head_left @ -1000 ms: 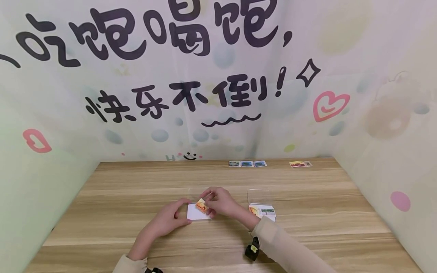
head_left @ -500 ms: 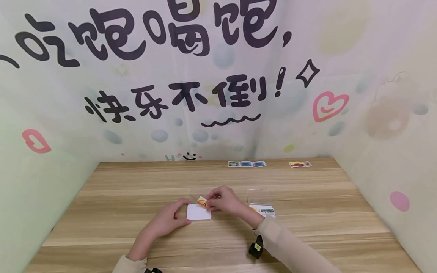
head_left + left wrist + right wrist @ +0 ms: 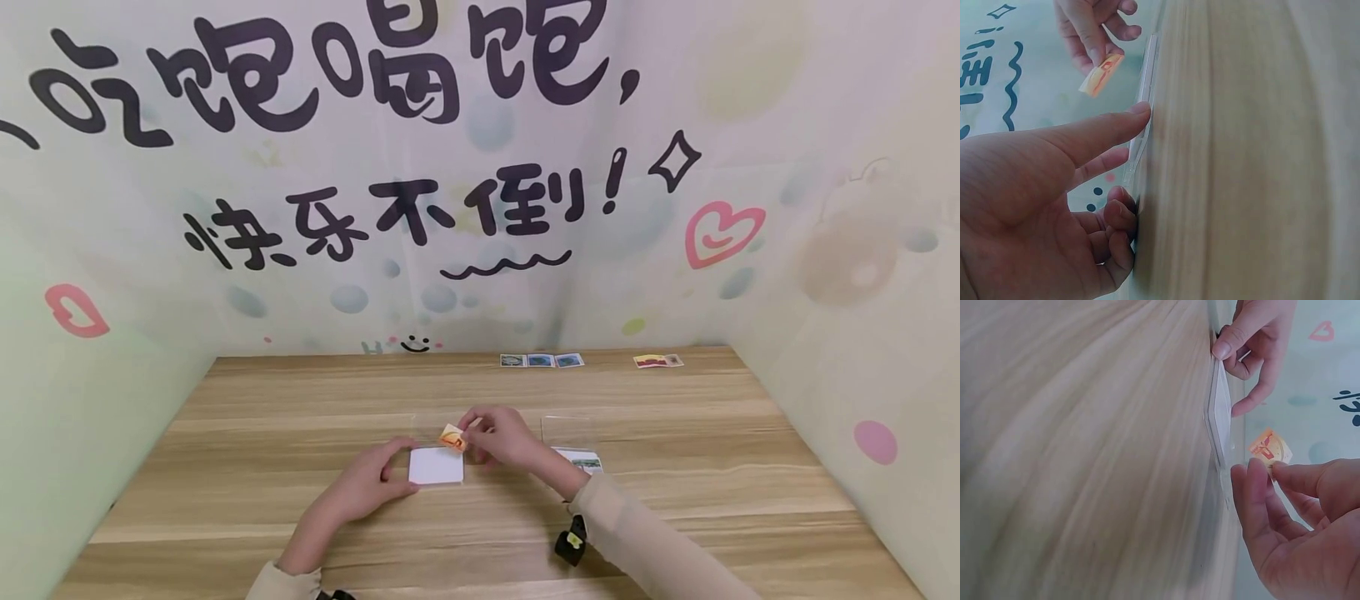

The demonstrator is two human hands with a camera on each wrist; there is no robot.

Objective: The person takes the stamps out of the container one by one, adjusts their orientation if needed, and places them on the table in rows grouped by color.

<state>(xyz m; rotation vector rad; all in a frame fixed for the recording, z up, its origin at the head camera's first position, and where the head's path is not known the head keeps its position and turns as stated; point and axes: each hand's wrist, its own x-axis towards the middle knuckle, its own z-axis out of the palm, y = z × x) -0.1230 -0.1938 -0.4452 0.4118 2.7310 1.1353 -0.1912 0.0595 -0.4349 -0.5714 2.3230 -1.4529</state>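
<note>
Orange and cream, a small stamp-like paper is hovering tilted in the lower centre of the frame, near the upper right corner of a white card and apart from it. We are pinching the paper by its edge in our right hand. With our left hand we are holding the card's left side, thumb and forefinger at its corners, on the wooden table. Ideally, we should be gripping the paper lightly, avoiding creases, and steadying the card only by its edges.
</note>
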